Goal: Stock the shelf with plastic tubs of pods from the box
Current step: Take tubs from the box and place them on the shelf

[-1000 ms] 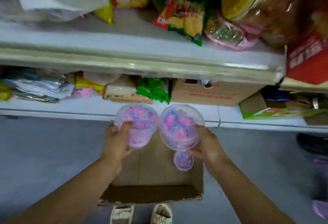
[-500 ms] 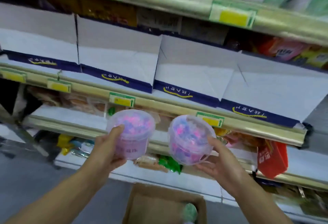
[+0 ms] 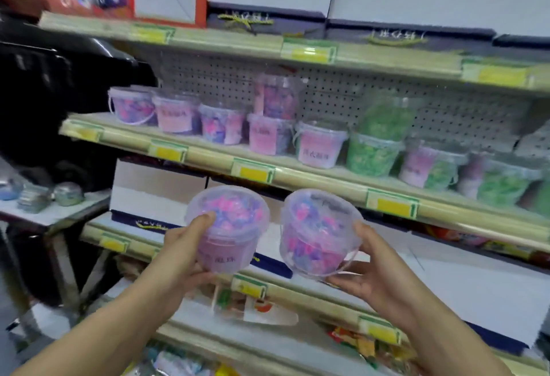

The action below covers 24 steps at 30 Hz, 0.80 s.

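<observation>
tubs point(image 3: 227, 230) — clear glossy plastic | backboard point(image 3: 208, 78) — perforated matt metal

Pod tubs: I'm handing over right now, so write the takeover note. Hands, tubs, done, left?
Left hand grips a pink-labelled tub, thumb on its lid.
Right hand holds a second tub, tilted, from below and the side.
Both tubs are in the air, below the pod shelf.
Done: a row of pink tubs and green tubs already stands there.
Left: set these two on that shelf. The box is out of view.
</observation>
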Tool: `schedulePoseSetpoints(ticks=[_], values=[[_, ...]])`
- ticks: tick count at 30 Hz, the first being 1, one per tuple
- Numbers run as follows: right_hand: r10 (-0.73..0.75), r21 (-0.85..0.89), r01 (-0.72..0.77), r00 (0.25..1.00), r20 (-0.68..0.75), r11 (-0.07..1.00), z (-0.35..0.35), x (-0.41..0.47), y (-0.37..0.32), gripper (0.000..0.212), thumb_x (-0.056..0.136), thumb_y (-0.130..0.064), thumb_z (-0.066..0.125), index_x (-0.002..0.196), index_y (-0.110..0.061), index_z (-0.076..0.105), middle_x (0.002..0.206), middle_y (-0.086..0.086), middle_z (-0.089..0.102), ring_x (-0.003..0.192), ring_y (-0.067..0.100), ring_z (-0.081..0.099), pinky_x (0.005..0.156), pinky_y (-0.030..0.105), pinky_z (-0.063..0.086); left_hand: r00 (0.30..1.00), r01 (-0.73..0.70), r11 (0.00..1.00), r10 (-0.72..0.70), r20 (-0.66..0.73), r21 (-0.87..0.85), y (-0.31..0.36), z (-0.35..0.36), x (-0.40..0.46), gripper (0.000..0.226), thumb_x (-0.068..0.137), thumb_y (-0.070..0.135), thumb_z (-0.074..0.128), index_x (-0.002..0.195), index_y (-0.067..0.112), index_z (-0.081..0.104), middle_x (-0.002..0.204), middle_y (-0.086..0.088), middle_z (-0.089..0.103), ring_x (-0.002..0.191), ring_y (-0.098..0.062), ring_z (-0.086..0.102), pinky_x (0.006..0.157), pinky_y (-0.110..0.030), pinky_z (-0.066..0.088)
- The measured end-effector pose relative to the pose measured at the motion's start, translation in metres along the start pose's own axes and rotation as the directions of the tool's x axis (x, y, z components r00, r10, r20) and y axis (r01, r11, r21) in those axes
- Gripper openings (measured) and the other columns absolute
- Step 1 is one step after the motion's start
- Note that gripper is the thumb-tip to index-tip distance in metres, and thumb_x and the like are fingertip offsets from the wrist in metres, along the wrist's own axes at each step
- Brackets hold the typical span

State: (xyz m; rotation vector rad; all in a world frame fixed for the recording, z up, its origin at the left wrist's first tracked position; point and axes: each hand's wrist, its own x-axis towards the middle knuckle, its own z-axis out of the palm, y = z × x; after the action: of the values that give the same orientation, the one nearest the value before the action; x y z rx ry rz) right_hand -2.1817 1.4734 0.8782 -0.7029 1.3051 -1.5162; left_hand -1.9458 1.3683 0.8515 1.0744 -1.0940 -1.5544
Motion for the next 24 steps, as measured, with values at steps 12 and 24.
schedulePoseSetpoints(ticks=[12,24], values=[[-0.122,-0.038,0.133,0.969,0.215,0.99,0.044,0.026,-0.056,0.041,0.083,-0.046,0.055,0.116,-0.021,0.06,0.102,0.017,0.064,0.085,0.032,0.07,0.078,0.043,0.057,0.981,-0.145,0.989,0.139,-0.135,-0.034,0.061,-0.011,0.005,0.038,0.087,0.046,0.056,0.114,0.023,0.044,0.1,-0.013,0.059,0.095,-0.031,0.062,0.074,-0.038,0.052],[-0.186,-0.013,0.193,0.959,0.214,0.981,0.147,0.085,-0.085,0.033,0.084,-0.044,0.057,0.106,-0.02,0.059,0.095,0.009,0.067,0.082,0.029,0.07,0.067,0.038,0.06,0.959,-0.232,0.973,0.227,-0.172,-0.009,0.144,-0.064,0.087,0.038,0.087,0.052,0.052,0.114,0.026,0.046,0.109,-0.011,0.058,0.094,-0.027,0.061,0.074,-0.037,0.053]])
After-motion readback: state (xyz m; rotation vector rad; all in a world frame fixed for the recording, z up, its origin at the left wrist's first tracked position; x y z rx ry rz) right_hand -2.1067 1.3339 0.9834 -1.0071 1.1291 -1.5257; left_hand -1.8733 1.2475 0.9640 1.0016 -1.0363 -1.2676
